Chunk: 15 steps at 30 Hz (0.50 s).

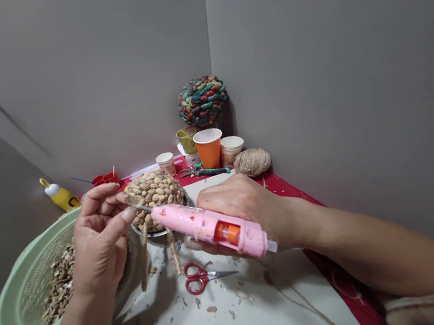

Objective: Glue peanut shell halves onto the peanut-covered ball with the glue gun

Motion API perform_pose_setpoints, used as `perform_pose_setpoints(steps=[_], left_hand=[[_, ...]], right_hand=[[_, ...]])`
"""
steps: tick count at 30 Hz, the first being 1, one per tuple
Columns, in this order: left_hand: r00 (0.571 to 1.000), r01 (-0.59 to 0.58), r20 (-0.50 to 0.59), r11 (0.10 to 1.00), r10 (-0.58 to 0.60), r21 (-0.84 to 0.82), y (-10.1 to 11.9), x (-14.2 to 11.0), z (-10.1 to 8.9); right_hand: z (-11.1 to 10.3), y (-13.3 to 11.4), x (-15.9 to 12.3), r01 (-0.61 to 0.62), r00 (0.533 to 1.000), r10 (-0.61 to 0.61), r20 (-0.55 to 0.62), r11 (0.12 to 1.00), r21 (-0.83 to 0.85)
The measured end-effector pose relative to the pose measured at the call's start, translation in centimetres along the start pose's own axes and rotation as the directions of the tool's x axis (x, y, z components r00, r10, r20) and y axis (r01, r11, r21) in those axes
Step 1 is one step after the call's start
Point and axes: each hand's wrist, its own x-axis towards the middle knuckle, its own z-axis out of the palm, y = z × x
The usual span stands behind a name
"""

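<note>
My right hand (pixel 235 198) is wrapped round a pink hot glue gun (pixel 194 225), its nozzle pointing left. A clear glue stick (pixel 272 245) pokes out of its back end. Thumb and fingers of my left hand (pixel 104 227) pinch a small nut shell (pixel 131 200), with the nozzle tip right at it. Behind the gun, a ball covered in pale nut shells (pixel 158 188) sits on a metal bowl, partly hidden by my left fingers and the gun. Two twine-wrapped sticks (pixel 175 254) reach down from it towards me.
A green basket (pixel 7 320) of shell pieces stands left. Red-handled scissors (pixel 197 278) lie in front. At the back are an orange cup (pixel 210 150), paper cups (pixel 165 163), green-handled pliers (pixel 212 171), a twine ball (pixel 253 162) and a multicoloured ball (pixel 203 100). A cord trails right.
</note>
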Motion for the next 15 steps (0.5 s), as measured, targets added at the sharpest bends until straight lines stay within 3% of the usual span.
perform_pose_setpoints(steps=[11,15], left_hand=[[0.999,0.038,0.02,0.998,-0.037,-0.044,0.04,0.02,-0.2],[1.0,0.021,-0.006,0.999,-0.022,-0.031,0.64,0.07,-0.14]], right_hand=[[-0.09,0.0,0.07,-0.01,1.0,0.01,-0.012,1.0,-0.019],[-0.49,-0.01,0.4,0.0,0.997,-0.004,-0.073,0.999,-0.049]])
